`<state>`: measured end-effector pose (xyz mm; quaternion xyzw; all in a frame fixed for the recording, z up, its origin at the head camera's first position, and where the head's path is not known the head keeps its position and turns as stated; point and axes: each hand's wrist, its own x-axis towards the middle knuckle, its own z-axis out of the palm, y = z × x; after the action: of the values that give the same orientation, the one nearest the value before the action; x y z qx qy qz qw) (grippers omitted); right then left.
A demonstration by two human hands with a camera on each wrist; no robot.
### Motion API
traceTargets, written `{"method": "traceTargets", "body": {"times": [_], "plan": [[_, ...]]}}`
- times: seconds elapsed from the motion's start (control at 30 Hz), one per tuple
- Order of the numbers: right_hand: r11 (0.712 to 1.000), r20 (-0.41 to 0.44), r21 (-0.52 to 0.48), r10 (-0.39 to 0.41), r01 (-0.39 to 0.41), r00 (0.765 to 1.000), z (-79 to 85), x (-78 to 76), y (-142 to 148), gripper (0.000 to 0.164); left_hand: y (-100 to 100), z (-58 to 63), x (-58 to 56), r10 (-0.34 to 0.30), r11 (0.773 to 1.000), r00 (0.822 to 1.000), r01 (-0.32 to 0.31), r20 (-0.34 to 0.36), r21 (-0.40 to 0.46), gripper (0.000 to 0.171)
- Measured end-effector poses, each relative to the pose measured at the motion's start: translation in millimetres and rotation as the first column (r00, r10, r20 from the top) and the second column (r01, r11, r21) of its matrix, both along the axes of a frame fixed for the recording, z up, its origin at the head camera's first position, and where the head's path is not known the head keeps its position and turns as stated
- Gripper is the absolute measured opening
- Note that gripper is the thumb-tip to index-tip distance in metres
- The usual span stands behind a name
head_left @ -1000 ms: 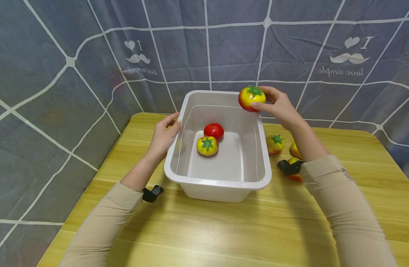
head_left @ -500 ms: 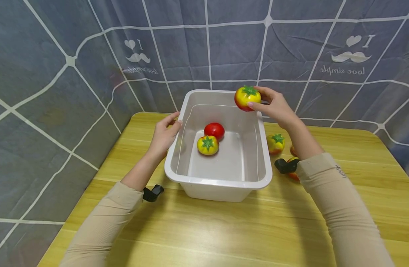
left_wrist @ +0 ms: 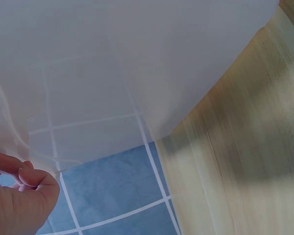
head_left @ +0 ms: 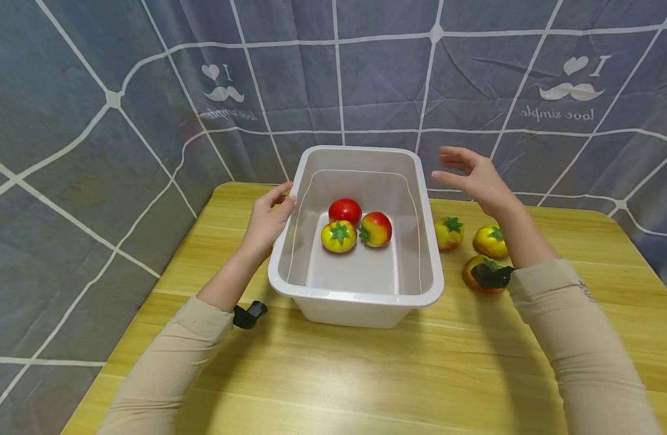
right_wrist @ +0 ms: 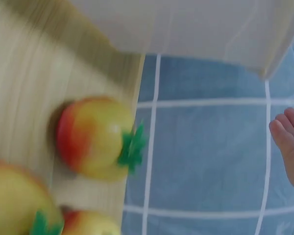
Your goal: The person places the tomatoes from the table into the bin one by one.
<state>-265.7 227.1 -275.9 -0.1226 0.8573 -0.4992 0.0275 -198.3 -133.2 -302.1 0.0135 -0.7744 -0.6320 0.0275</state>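
My left hand point(head_left: 270, 217) pinches the left rim of a white plastic basin point(head_left: 355, 300), thumb and fingers at its edge; the left wrist view shows these fingers point(left_wrist: 27, 178) curled at the rim. Inside the basin lie a red toy tomato point(head_left: 345, 211), a yellow one with green leaves point(head_left: 339, 237) and a red-yellow toy tomato point(head_left: 376, 229) tipped on its side. Beyond the right rim, my right hand point(head_left: 477, 178) hovers in the air with its fingers apart, holding nothing. Its fingers point(right_wrist: 285, 132) show at the edge of the right wrist view.
Right of the basin, three more yellow-red toy tomatoes stand on the wooden table point(head_left: 333, 374): one near the wall point(head_left: 449, 233), one farther right point(head_left: 490, 241) and one partly behind the black wrist camera point(head_left: 492, 277). A grey-blue checked curtain point(head_left: 382, 84) hangs behind.
The right hand has let go of the red-yellow toy tomato, which now lies in the basin beside the other two. That hand has moved right, off the rim. The left hand has stayed put.
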Motion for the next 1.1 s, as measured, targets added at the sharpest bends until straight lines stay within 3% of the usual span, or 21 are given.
{"method": "traceTargets", "body": {"times": [0.4,0.8,1.1], "plan": [[0.988,0.059,0.152,-0.051,0.041,0.997,-18.6,21.0,60.7,0.071,-2.9,-0.5,1.1,0.008,1.0,1.0,-0.008,-0.001,-0.008,0.046],[0.98,0.123,0.193,-0.07,0.046,0.99,-53.3,35.8,102.6,0.075,-1.8,1.3,1.8,0.008,1.0,1.0,-0.008,0.004,0.0,0.046],[0.977,0.131,0.209,-0.073,0.045,0.989,-78.8,40.6,114.9,0.078,0.2,0.2,0.8,-0.003,1.0,1.0,0.003,0.003,0.009,0.045]]}}
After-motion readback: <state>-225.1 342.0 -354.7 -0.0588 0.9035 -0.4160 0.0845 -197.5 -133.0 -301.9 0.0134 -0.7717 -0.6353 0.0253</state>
